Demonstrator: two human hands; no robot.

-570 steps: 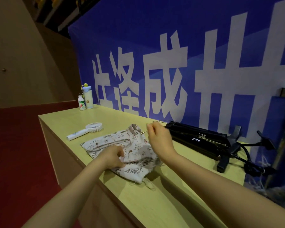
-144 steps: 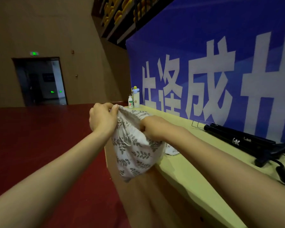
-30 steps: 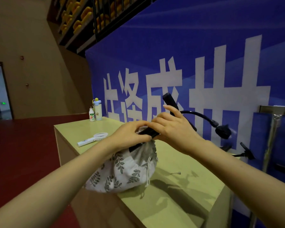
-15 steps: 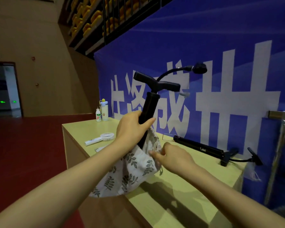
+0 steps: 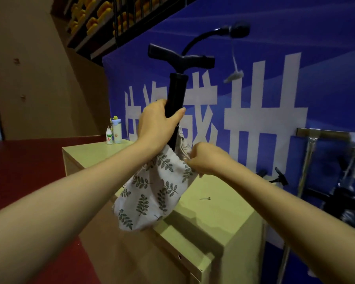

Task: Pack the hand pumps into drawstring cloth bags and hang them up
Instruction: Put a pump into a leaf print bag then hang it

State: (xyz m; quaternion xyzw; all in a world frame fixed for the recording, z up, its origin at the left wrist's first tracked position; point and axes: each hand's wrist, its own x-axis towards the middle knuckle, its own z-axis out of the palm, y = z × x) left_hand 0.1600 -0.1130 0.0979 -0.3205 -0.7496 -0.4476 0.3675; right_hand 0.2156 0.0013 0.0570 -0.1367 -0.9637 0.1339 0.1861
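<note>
Count:
- 2 hands: left hand [image 5: 158,124], right hand [image 5: 205,158].
- 1 hand pump [image 5: 176,93] in clear view. The black parts [image 5: 280,178] at 4 o'clock are too blurred to count.
- 1 drawstring bag [image 5: 150,193], leaf print.
- 2 bottles at 9 o'clock: small white bottle [image 5: 109,136], taller bottle [image 5: 117,130].
- 1 small metal pin [image 5: 205,198].
- 1 surface [image 5: 223,218].
- 1 blue banner [image 5: 275,58].

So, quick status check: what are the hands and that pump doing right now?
Left hand grips pump barrel. Right hand pinches bag mouth. Pump upright, lower end bagged, handle out. Nothing blocking.
</note>
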